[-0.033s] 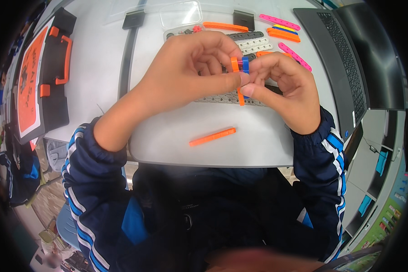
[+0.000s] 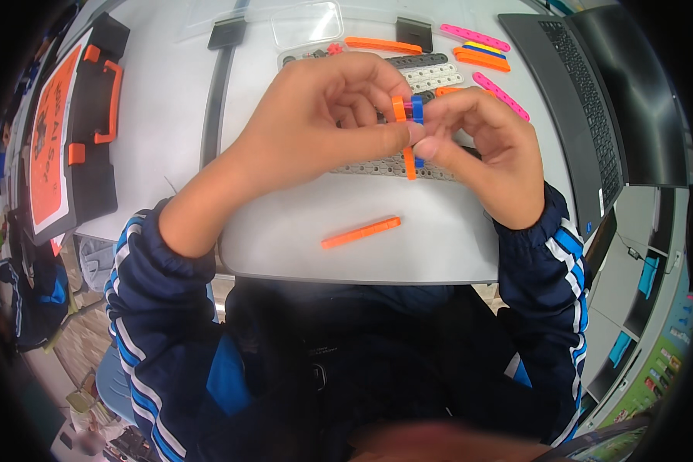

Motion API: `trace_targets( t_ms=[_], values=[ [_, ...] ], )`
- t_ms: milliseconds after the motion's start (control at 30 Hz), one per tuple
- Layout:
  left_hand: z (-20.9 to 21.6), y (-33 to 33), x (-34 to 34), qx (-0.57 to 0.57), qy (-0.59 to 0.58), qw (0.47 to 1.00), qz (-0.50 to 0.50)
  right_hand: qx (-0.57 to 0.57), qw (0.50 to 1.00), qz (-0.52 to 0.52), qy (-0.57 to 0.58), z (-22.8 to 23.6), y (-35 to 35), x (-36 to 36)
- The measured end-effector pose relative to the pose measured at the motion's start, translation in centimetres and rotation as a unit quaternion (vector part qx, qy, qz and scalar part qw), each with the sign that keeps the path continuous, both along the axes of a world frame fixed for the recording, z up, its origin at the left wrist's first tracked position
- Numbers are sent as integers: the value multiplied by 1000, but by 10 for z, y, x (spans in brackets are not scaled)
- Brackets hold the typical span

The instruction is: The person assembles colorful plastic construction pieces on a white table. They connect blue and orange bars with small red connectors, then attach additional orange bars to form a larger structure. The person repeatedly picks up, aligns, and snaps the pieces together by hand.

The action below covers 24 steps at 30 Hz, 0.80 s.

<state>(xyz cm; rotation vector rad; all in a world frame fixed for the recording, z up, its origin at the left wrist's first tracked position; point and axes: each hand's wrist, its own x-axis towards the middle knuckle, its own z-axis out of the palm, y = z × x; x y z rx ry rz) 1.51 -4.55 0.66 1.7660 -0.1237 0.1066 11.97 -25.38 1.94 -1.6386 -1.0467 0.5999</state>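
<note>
Above the table my left hand (image 2: 316, 123) pinches an upright orange beam (image 2: 410, 165), a flat plastic building strip, between thumb and fingers. A blue beam (image 2: 417, 110) stands parallel just to its right, with small pinkish pieces (image 2: 408, 109) in the gap between the two. My right hand (image 2: 493, 146) is closed on the blue beam's side, its thumb and fingertips meeting at the pair. The fingers cover the middle of both beams. Nearer to me, a loose orange beam (image 2: 362, 231) lies slanted on the white table (image 2: 300, 258).
Behind my hands lie grey and white perforated beams (image 2: 435, 75), pink beams (image 2: 476, 37), a stack of orange, yellow and blue strips (image 2: 481, 58) and a clear plastic box (image 2: 308, 27). An open laptop (image 2: 574, 100) borders the right; a black-and-orange case (image 2: 73, 131) stands left.
My right thumb has shifted slightly up and right, baring more of the blue beam's lower end. My left hand and the loose orange beam stay put.
</note>
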Motion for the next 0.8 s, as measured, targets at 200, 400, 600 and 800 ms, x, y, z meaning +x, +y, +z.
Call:
trace_targets(
  t_ms=[200, 400, 600, 800],
  values=[
    [3, -2, 0, -15, 11, 1000, -4, 81, 968, -63, -229, -1, 2, 3],
    [1, -3, 1, -42, 18, 999, -4, 69, 945, -59, -313, 3, 2, -2],
    [0, -2, 1, -39, 13, 999, -8, 74, 938, -54, -333, 5, 2, -2],
    [-1, -2, 2, -41, 12, 999, -10, 78, 932, -55, -349, 4, 3, -2]
  ],
)
